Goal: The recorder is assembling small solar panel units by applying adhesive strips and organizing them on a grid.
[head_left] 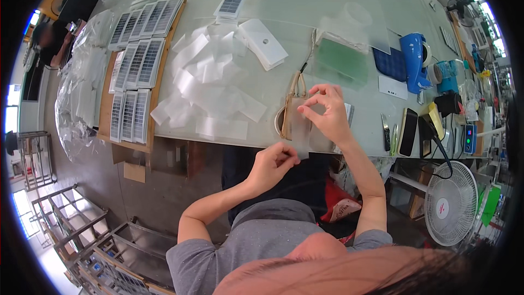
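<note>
A clear strip of plastic film [299,127] stretches between my two hands at the table's front edge. My left hand [271,167] has its fingers closed in a pinch at the strip's lower end. At the upper end my right hand [328,113] pinches with thumb and forefinger, its other fingers raised. Beneath the film lies a tan loop-handled tool with a cord [288,110], partly covered. To the left spreads a loose pile of translucent white film pieces [204,84]. Beyond the pile, a white box-like piece with a round hole [263,43] lies at an angle.
Small solar panels [141,65] stand in rows on a wooden tray at the left. A green sheet [342,59] and a blue tape dispenser [416,63] are on the right. A knife [385,131] and a phone [408,131] lie near the front edge; a white fan [451,203] stands below.
</note>
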Available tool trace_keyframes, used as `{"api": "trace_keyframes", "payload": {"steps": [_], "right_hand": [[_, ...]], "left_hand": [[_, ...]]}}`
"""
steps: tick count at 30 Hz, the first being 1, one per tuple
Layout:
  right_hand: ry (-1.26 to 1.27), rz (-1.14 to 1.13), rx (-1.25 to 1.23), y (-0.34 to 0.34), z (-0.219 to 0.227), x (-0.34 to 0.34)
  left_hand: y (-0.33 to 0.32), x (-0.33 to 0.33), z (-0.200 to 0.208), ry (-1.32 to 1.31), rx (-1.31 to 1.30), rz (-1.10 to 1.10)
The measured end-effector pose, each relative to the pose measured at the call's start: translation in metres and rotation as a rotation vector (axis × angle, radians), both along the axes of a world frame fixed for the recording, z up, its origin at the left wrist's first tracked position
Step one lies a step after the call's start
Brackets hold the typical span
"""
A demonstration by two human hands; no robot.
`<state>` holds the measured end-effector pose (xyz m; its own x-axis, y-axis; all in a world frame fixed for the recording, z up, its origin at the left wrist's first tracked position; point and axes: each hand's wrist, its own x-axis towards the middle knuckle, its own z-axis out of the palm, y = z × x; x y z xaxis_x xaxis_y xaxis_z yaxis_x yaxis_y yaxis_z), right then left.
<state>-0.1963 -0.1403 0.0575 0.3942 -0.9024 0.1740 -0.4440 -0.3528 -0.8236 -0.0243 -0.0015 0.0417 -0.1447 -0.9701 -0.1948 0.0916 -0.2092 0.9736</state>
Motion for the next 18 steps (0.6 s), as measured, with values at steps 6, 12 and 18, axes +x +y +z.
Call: {"api": "trace_keyframes", "payload": {"steps": [6, 12, 18], "right_hand": [[0.169, -0.092, -0.191, -0.005, -0.021, 0.002], [0.123, -0.144, -0.17, -0.008, -0.029, 0.001], [0.103, -0.179, -0.145, -0.015, -0.037, 0.005]], "left_hand": [[-0.005, 0.033, -0.028, -0.843, -0.986, -0.056], [-0.022, 0.029, -0.032, -0.761, -0.998, 0.015], [-0.026, 0.033, -0.026, -0.681, -0.819, 0.112]]}}
